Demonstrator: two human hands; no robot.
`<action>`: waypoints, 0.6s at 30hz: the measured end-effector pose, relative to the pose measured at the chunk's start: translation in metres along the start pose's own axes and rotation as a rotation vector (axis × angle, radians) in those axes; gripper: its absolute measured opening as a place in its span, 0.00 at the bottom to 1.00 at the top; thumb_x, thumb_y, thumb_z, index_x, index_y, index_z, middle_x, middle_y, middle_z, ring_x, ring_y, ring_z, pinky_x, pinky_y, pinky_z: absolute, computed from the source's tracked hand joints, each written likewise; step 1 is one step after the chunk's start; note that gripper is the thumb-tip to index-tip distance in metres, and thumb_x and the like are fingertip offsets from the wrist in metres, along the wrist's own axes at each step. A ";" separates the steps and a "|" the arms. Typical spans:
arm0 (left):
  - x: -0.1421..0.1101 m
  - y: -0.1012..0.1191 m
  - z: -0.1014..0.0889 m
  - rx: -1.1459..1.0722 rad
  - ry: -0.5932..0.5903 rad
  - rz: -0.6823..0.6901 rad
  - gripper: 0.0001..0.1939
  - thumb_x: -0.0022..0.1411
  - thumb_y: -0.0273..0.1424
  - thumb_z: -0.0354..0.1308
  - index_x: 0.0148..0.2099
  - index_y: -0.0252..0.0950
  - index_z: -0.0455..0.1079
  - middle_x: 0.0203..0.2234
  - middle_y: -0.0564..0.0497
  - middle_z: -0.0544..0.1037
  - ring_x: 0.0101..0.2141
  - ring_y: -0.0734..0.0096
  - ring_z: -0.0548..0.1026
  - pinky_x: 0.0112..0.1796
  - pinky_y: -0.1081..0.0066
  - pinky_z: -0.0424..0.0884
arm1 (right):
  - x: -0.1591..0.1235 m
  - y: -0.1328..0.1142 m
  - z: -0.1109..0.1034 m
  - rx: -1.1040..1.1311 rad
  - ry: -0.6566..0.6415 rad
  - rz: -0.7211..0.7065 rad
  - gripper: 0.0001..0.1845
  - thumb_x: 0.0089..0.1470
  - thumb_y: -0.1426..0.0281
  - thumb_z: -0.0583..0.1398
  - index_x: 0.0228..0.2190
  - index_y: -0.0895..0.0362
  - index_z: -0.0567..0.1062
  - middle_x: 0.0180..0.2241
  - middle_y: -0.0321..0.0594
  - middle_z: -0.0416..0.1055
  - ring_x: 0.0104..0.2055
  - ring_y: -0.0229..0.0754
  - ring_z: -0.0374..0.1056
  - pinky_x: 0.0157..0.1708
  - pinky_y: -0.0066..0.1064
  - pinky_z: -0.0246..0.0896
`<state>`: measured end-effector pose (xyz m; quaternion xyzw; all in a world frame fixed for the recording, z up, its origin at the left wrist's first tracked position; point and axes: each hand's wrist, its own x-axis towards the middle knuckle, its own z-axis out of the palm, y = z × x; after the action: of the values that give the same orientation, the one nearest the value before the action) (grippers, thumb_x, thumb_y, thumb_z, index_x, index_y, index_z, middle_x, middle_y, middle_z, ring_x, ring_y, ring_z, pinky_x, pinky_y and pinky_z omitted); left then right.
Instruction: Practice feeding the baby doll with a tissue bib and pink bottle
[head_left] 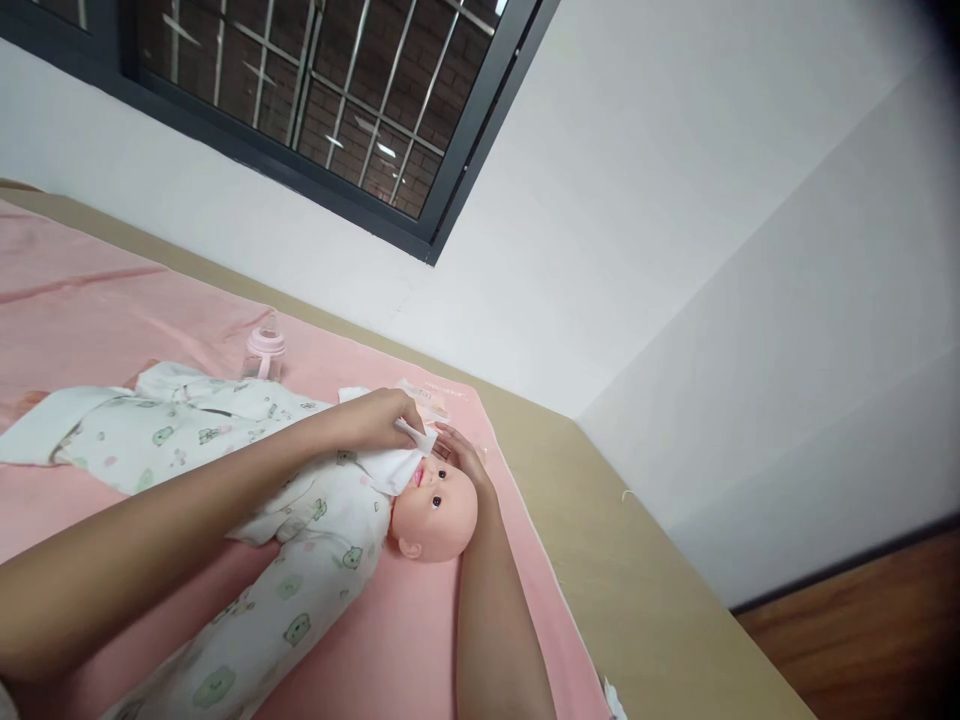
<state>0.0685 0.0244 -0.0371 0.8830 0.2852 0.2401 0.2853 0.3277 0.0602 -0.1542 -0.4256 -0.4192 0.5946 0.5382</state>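
Note:
A baby doll (435, 512) in a white romper with green bear prints lies on a pink blanket (90, 310), head toward the right. My left hand (386, 418) is closed on a white cloth (397, 466) and presses it against the doll's mouth and chin. My right hand (461, 455) cups the far side of the doll's head, its fingers curved around it.
A pink-capped baby bottle (264, 352) stands on the blanket behind the doll. A small packet (429, 397) lies near my left hand. The blanket covers a beige table (637, 580) set against a white wall under a barred window. Wooden floor shows at the lower right.

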 end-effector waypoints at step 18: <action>-0.017 0.025 0.004 0.149 -0.175 -0.053 0.04 0.51 0.31 0.61 0.32 0.37 0.74 0.25 0.55 0.76 0.27 0.69 0.72 0.24 0.74 0.57 | -0.001 -0.001 0.002 -0.009 0.005 -0.010 0.20 0.40 0.66 0.70 0.38 0.55 0.76 0.38 0.39 0.79 0.42 0.43 0.75 0.54 0.38 0.65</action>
<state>0.0676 -0.0054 -0.0285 0.9115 0.2995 0.1323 0.2488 0.3265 0.0589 -0.1521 -0.4275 -0.4227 0.5889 0.5402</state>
